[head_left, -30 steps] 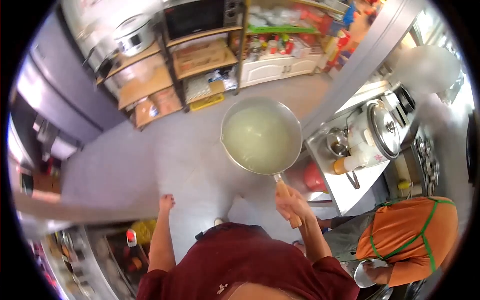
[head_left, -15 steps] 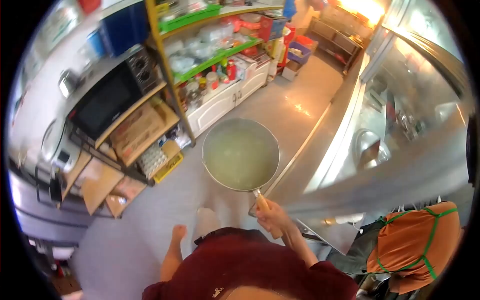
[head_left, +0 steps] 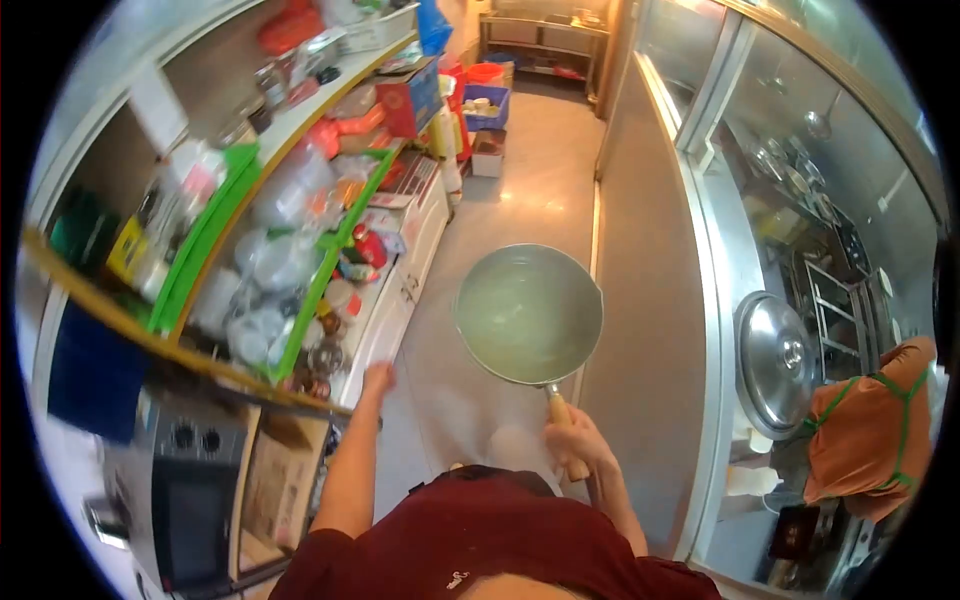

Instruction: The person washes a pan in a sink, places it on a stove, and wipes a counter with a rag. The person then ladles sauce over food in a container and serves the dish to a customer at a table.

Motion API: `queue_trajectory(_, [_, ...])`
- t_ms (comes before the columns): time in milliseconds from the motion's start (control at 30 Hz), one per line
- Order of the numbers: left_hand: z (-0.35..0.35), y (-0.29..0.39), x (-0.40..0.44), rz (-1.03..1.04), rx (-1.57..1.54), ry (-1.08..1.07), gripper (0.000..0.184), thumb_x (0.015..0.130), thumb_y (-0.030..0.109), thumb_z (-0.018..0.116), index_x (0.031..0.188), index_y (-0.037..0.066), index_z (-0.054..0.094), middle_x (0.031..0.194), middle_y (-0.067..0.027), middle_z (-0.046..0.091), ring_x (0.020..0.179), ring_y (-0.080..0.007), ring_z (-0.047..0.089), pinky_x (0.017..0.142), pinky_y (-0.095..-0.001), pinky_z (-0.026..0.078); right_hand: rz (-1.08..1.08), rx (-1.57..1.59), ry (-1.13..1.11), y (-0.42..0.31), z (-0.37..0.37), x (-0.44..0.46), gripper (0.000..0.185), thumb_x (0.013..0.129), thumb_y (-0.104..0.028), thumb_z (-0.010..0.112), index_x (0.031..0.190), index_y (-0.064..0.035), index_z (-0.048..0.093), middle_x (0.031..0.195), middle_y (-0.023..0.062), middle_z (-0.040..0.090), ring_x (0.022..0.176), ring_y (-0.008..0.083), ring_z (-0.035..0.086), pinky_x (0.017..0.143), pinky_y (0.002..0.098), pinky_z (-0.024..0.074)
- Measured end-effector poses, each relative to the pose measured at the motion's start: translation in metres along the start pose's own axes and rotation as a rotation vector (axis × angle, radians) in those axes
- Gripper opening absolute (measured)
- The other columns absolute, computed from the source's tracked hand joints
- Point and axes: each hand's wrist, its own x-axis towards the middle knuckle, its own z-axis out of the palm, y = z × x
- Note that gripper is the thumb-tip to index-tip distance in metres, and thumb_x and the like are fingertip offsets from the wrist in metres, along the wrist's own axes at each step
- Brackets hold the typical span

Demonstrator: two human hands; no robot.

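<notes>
My right hand (head_left: pixel 574 442) is wrapped round the wooden handle (head_left: pixel 560 408) of a large metal saucepan (head_left: pixel 465 330). The pan is out in front of my body above the floor, roughly level, with a pale, slightly greenish liquid (head_left: pixel 525 315) inside. My left hand (head_left: pixel 379 381) hangs out to the left with its fingers curled in and nothing visible in them. It is nearest to the white cabinet under the shelves and does not appear to touch it.
On the left stand shelves (head_left: pixel 345 85) with bags and jars, a white cabinet (head_left: pixel 400 300) and a microwave (head_left: pixel 195 520). To the right run a partition (head_left: pixel 640 330) and a counter with a metal lid (head_left: pixel 777 360). A person in an orange top (head_left: pixel 870 430) stands beyond. A blue crate (head_left: pixel 487 108) sits ahead.
My view has turned left to right along the aisle, and the shelves are now closer on the left. The saucepan stays in my right hand. My left hand is raised further forward.
</notes>
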Motion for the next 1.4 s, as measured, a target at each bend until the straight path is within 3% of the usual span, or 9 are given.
queue_trajectory(300, [0.225,0.174,0.201,0.775,0.459,-0.239,0.021,0.080,0.023,0.048,0.080,0.004,0.057,0.066,-0.0104,0.057,0.061,-0.0180,0.055,0.056,-0.0308,0.044,-0.028,0.088,0.037,-0.135,-0.082,0.170,0.019,0.071,-0.005,0.057,0.082,-0.0052,0.042,0.056,0.0040,0.044,0.037,0.0123,0.041,0.032,0.0231,0.0327])
queue_trajectory(433, [0.185,0.059,0.266,0.075,0.970,-0.386,0.024,0.075,0.023,0.048,0.083,0.004,0.060,0.079,-0.0167,0.060,0.075,-0.0286,0.058,0.066,-0.0383,0.045,0.016,0.097,0.105,-0.209,-0.110,0.239,0.019,0.070,-0.005,0.057,0.081,-0.0052,0.042,0.056,0.0044,0.045,0.037,0.0124,0.041,0.032,0.0230,0.0320])
queue_trajectory(500, [0.118,-0.027,0.295,0.481,1.714,-0.754,0.017,0.072,0.017,0.053,0.078,0.001,0.058,0.074,-0.0180,0.058,0.072,-0.0204,0.057,0.065,-0.0379,0.044,0.039,0.055,0.164,-0.245,-0.128,0.284,0.019,0.070,-0.005,0.057,0.081,-0.0050,0.042,0.056,0.0044,0.045,0.036,0.0126,0.041,0.032,0.0228,0.0316])
queue_trajectory(767, [0.116,0.011,0.298,0.021,1.419,-0.497,0.024,0.072,0.022,0.048,0.066,0.002,0.061,0.072,-0.0203,0.059,0.067,-0.0351,0.058,0.058,-0.0471,0.043,-0.018,0.046,0.213,-0.374,-0.183,0.469,0.020,0.070,-0.007,0.058,0.082,-0.0052,0.042,0.056,0.0024,0.043,0.036,0.0097,0.039,0.032,0.0219,0.0314])
queue_trajectory(900, [0.219,0.112,0.517,0.081,1.299,-0.237,0.020,0.073,0.021,0.050,0.072,0.004,0.062,0.075,-0.0140,0.062,0.067,-0.0274,0.060,0.058,-0.0415,0.046,-0.038,0.129,0.222,-0.445,-0.214,0.560,0.021,0.071,-0.008,0.059,0.084,-0.0051,0.042,0.056,0.0018,0.042,0.035,0.0097,0.039,0.032,0.0214,0.0321])
queue_trajectory(933, [0.281,0.188,0.560,-0.304,1.026,-0.148,0.021,0.075,0.021,0.050,0.075,0.005,0.062,0.077,-0.0127,0.062,0.068,-0.0262,0.060,0.061,-0.0400,0.047,-0.032,0.149,0.228,-0.462,-0.222,0.579,0.021,0.071,-0.008,0.059,0.084,-0.0050,0.042,0.056,0.0017,0.042,0.035,0.0097,0.039,0.032,0.0212,0.0323])
queue_trajectory(1000, [0.371,0.212,0.725,0.209,1.461,-0.261,0.026,0.074,0.025,0.051,0.080,0.002,0.061,0.078,-0.0135,0.062,0.073,-0.0290,0.059,0.066,-0.0390,0.047,-0.036,0.117,0.246,-0.501,-0.231,0.618,0.021,0.071,-0.007,0.058,0.085,-0.0047,0.042,0.056,0.0022,0.042,0.034,0.0106,0.039,0.031,0.0213,0.0327])
queue_trajectory(1067, [0.475,0.329,0.800,0.166,0.711,-0.107,0.031,0.076,0.027,0.048,0.090,0.000,0.057,0.080,-0.0167,0.060,0.082,-0.0307,0.057,0.071,-0.0387,0.044,-0.068,0.127,0.271,-0.535,-0.244,0.659,0.019,0.072,-0.006,0.056,0.085,-0.0043,0.043,0.055,0.0032,0.042,0.033,0.0115,0.039,0.030,0.0219,0.0321])
queue_trajectory(1400, [0.827,0.759,0.723,1.379,0.795,-0.457,0.023,0.080,0.025,0.050,0.092,0.008,0.058,0.100,-0.0096,0.054,0.099,-0.0275,0.049,0.087,-0.0407,0.035,-0.059,0.129,0.192,-0.688,-0.357,0.868,0.022,0.072,-0.007,0.057,0.088,-0.0035,0.042,0.057,0.0034,0.043,0.034,0.0115,0.039,0.030,0.0215,0.0309])
